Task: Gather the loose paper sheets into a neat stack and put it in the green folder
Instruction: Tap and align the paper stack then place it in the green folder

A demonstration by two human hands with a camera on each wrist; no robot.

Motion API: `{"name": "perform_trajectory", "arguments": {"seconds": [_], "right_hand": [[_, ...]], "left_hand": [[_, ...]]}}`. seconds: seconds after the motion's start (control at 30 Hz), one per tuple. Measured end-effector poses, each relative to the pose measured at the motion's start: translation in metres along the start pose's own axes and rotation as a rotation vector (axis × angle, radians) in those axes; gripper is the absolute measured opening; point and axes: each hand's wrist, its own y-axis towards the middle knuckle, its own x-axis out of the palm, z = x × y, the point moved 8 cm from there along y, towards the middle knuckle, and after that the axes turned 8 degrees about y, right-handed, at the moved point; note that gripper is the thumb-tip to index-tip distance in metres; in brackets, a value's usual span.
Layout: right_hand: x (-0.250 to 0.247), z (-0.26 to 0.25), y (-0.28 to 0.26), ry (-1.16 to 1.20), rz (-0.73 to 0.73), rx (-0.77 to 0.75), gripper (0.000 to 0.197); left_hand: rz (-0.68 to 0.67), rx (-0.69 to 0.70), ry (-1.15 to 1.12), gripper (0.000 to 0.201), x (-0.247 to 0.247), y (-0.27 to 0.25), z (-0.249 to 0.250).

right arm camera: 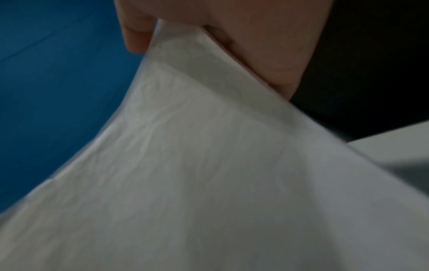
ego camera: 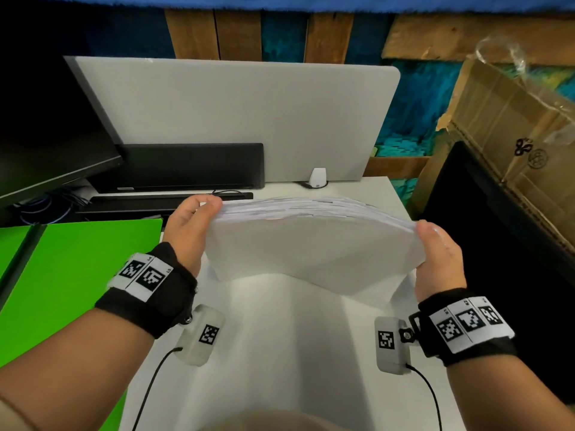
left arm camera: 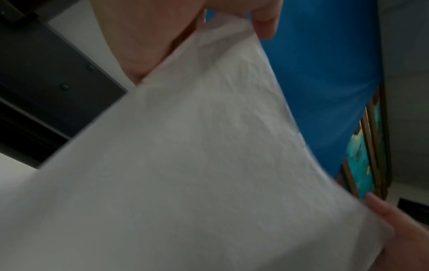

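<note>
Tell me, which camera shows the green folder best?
The head camera. The green folder lies open on the desk, left of the left hand, which holds the paper stack together with the right hand. Both wrist cameras show only paper and fingers, no folder.

Left hand point(ego camera: 189, 227): raised ahead of the body, thumb up on the near side, fingers curled round the left edge of the paper stack point(ego camera: 311, 241).
Right hand point(ego camera: 437, 253): level with the left, mirroring it, thumb on the near face, gripping the stack's right edge.
Forearms: both bare, reaching forward and angling inward.
Wrists: black bands with checkered markers on each, a small grey camera unit hanging under each.
Fingertips: hidden behind the sheets in the head view.
</note>
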Motion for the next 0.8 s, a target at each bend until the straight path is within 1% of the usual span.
{"name": "perform_trajectory", "arguments": {"seconds": [0.03,0.13,0.2,0.23,0.27,0.3,0.33,0.37,0.4,0.43,0.47,0.5,0.57,0.6,0.63,0.67,0.7,0.73,0.77,0.8], "right_hand": [[0.0,0.0,-0.001,0.005,0.034,0.005,0.02],[0.002,-0.002,0.0,-0.001,0.072,0.017,0.022],[0.004,-0.001,0.002,-0.023,0.04,0.008,0.013],[0.006,-0.001,0.002,-0.039,0.002,0.005,0.008],[0.007,0.001,0.003,-0.06,-0.026,0.003,0.011],[0.006,0.004,0.003,-0.092,-0.041,0.016,0.018],[0.004,0.006,0.002,-0.122,-0.024,0.041,0.023],[0.003,0.006,0.001,-0.144,0.007,0.056,0.022],[0.004,0.002,0.0,-0.173,0.03,0.043,0.02],[0.007,-0.006,-0.002,-0.215,0.03,-0.003,0.018],[0.013,-0.015,-0.005,-0.252,0.012,-0.069,0.017],[0.023,-0.025,-0.008,-0.286,-0.027,-0.133,0.02],[0.045,-0.043,-0.019,-0.355,-0.127,-0.227,0.026],[0.056,-0.051,-0.025,-0.375,-0.179,-0.272,0.027],[0.066,-0.06,-0.032,-0.379,-0.226,-0.324,0.028],[0.073,-0.069,-0.038,-0.361,-0.259,-0.372,0.026],[0.079,-0.08,-0.045,-0.32,-0.283,-0.415,0.022],[0.082,-0.089,-0.049,-0.296,-0.297,-0.445,0.014],[0.084,-0.096,-0.052,-0.298,-0.308,-0.463,0.008],[0.082,-0.101,-0.051,-0.336,-0.312,-0.462,0.014]], "left_hand": [[0.036,0.003,0.003,0.007,0.0,0.001,0.002],[0.096,0.024,0.073,0.026,0.0,0.003,0.004],[0.116,0.017,0.116,0.035,0.0,0.005,0.005],[0.125,-0.003,0.12,0.035,-0.001,0.007,0.005],[0.138,-0.019,0.132,0.034,-0.001,0.009,0.006],[0.165,-0.007,0.145,0.029,-0.004,0.01,0.009],[0.218,0.023,0.156,0.021,-0.009,0.009,0.017],[0.279,0.069,0.169,0.007,-0.015,0.007,0.027],[0.336,0.134,0.223,0.013,-0.022,0.004,0.039],[0.35,0.224,0.341,0.035,-0.023,-0.002,0.057],[0.297,0.357,0.516,0.054,-0.015,-0.01,0.079],[0.202,0.522,0.697,0.069,0.003,-0.022,0.102],[-0.004,0.816,0.976,0.088,0.045,-0.049,0.134],[-0.096,0.897,1.064,0.093,0.064,-0.059,0.141],[-0.188,0.927,1.137,0.092,0.079,-0.064,0.143],[-0.282,0.922,1.199,0.083,0.093,-0.066,0.141],[-0.337,0.917,1.263,0.067,0.101,-0.065,0.138],[-0.365,0.909,1.307,0.049,0.104,-0.065,0.136],[-0.37,0.89,1.294,0.036,0.103,-0.064,0.137],[-0.37,0.861,1.232,0.031,0.099,-0.063,0.138]]}}
